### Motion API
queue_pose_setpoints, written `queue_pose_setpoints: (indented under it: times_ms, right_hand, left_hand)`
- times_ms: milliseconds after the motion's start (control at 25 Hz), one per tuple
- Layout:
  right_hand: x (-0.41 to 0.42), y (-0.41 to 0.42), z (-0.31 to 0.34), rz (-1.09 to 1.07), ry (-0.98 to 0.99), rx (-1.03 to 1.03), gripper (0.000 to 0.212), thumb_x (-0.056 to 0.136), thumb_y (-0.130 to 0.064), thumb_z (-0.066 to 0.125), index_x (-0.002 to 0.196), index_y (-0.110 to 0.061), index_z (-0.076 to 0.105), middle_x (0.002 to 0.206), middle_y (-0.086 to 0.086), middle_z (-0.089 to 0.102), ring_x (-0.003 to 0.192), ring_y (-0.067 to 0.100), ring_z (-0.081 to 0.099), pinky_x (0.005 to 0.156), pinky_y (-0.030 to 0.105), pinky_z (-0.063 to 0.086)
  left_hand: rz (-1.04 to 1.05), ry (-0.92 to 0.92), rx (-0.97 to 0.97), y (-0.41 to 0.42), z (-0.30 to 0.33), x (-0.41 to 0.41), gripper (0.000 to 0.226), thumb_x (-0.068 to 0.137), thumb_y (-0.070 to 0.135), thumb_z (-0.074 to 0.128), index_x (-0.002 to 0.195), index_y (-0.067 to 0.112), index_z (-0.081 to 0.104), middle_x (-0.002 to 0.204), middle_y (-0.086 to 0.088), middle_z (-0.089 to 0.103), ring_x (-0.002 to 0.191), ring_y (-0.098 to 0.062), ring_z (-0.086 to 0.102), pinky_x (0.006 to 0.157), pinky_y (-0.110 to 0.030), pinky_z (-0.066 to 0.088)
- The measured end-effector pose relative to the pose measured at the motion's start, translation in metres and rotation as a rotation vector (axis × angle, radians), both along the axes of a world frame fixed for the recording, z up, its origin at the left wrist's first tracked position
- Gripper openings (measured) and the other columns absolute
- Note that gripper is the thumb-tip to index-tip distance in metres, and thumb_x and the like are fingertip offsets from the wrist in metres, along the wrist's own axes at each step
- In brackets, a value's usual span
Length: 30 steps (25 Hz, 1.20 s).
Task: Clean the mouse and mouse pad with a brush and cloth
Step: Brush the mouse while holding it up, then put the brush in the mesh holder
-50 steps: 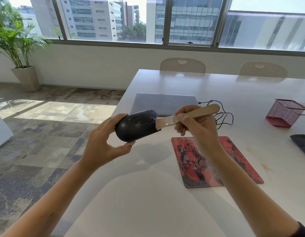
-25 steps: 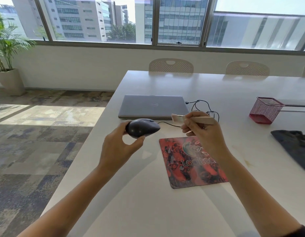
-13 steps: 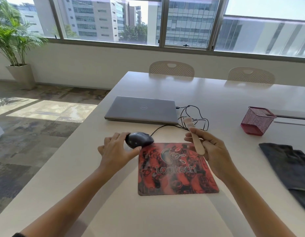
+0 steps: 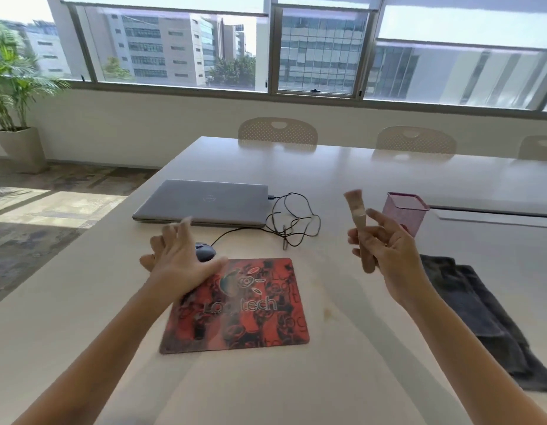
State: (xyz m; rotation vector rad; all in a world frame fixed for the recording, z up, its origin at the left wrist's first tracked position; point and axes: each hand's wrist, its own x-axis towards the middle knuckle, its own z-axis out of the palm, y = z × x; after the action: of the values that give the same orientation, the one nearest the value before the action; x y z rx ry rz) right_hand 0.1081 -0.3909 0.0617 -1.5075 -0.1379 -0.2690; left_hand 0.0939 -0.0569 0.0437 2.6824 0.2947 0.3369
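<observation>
The black wired mouse (image 4: 205, 251) lies on the table just behind the far left corner of the red and black mouse pad (image 4: 239, 305). My left hand (image 4: 177, 259) hovers over that corner with fingers spread, holding nothing and partly hiding the mouse. My right hand (image 4: 385, 246) is raised to the right of the pad and grips the wooden handle of a small brush (image 4: 356, 211), bristles pointing up. A dark grey cloth (image 4: 477, 314) lies flat on the table at the right.
A shut grey laptop (image 4: 204, 202) sits behind the mouse, with the tangled mouse cable (image 4: 292, 222) to its right. A pink mesh cup (image 4: 407, 210) stands behind my right hand. Chairs (image 4: 277, 131) line the white table's (image 4: 342, 378) far edge; floor drops off left.
My left hand set the mouse down behind the pad, let go and opened. My right hand lifted the brush up and to the right, turning its bristles upward.
</observation>
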Motion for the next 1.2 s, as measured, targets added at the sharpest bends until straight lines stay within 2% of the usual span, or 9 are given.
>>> queue_pose_setpoints:
  times_ms: [240,400,480,600,720,800,880,1040,1200]
  right_hand:
    - [0.046,-0.073,0.061,-0.240,-0.159,-0.070,0.014,0.092,-0.001,0.055,0.096,-0.013,0.061,0.085,-0.001,0.066,0.079,0.012,0.066,0.067,0.024,0.055]
    - [0.099,-0.113,0.081,-0.423,-0.188,-0.246,0.005,0.089,-0.014,0.062,0.091,-0.011,0.065,0.084,0.002,0.064,0.082,0.026,0.065,0.080,0.039,0.056]
    - [0.124,-0.127,0.080,-0.484,-0.197,-0.430,0.011,0.087,-0.019,0.064,0.091,-0.009,0.066,0.088,0.003,0.067,0.086,0.024,0.064,0.081,0.036,0.051]
    - [0.152,-0.143,0.070,-0.518,-0.089,-0.672,0.011,0.084,-0.018,0.066,0.084,-0.007,0.064,0.081,0.005,0.064,0.079,0.022,0.056,0.068,0.028,0.039]
    - [0.172,-0.155,0.061,-0.453,0.065,-0.794,0.011,0.081,-0.009,0.067,0.085,0.001,0.067,0.080,0.013,0.068,0.076,0.029,0.063,0.070,0.036,0.051]
    - [0.178,-0.158,0.056,-0.306,0.211,-0.847,0.014,0.079,-0.002,0.069,0.091,0.006,0.069,0.070,0.014,0.066,0.061,0.023,0.064,0.059,0.030,0.056]
    - [0.182,-0.155,0.053,-0.182,0.306,-0.935,0.014,0.076,0.001,0.071,0.089,0.006,0.069,0.064,0.013,0.063,0.053,0.019,0.060,0.050,0.024,0.050]
    - [0.191,-0.144,0.051,-0.209,0.313,-1.165,0.014,0.068,-0.002,0.075,0.081,0.001,0.073,0.070,0.015,0.066,0.067,0.022,0.064,0.070,0.035,0.056]
    - [0.192,-0.136,0.046,-0.316,0.315,-1.260,0.010,0.070,-0.003,0.071,0.078,-0.003,0.066,0.078,0.014,0.065,0.076,0.025,0.063,0.062,0.029,0.049]
  left_hand:
    - [-0.455,-0.134,-0.094,-0.169,0.038,0.055,0.086,0.075,0.063,0.061,0.141,0.025,0.021,0.137,-0.004,0.029,0.126,-0.024,0.027,0.086,-0.038,0.024]
    - [-0.598,-0.131,-0.128,-0.258,0.049,0.102,0.066,0.084,0.049,0.061,0.139,0.025,0.035,0.139,-0.006,0.040,0.127,-0.028,0.038,0.093,-0.044,0.031]
    - [-0.616,-0.144,-0.108,-0.289,0.046,0.120,0.052,0.087,0.043,0.059,0.135,0.030,0.045,0.131,-0.006,0.049,0.122,-0.029,0.045,0.093,-0.047,0.035]
    - [-0.598,-0.212,-0.112,-0.321,0.034,0.138,0.034,0.090,0.032,0.058,0.124,0.029,0.061,0.115,-0.006,0.060,0.109,-0.027,0.057,0.089,-0.044,0.047]
    - [-0.568,-0.241,-0.132,-0.338,0.025,0.151,0.028,0.090,0.026,0.061,0.117,0.022,0.068,0.107,-0.007,0.063,0.101,-0.028,0.061,0.084,-0.041,0.051]
    - [-0.562,-0.244,-0.117,-0.347,0.020,0.157,0.024,0.089,0.027,0.061,0.110,0.020,0.071,0.103,-0.008,0.064,0.097,-0.029,0.062,0.079,-0.036,0.050]
    - [-0.556,-0.283,-0.101,-0.352,0.016,0.160,0.020,0.089,0.027,0.061,0.102,0.019,0.074,0.096,-0.009,0.064,0.091,-0.030,0.062,0.072,-0.033,0.045]
    - [-0.555,-0.323,-0.109,-0.353,0.014,0.163,0.018,0.088,0.026,0.062,0.101,0.023,0.074,0.091,-0.008,0.065,0.086,-0.030,0.063,0.065,-0.031,0.041]
    - [-0.545,-0.290,-0.104,-0.351,0.014,0.162,0.018,0.089,0.029,0.061,0.103,0.029,0.072,0.093,-0.006,0.063,0.089,-0.029,0.062,0.066,-0.033,0.043]
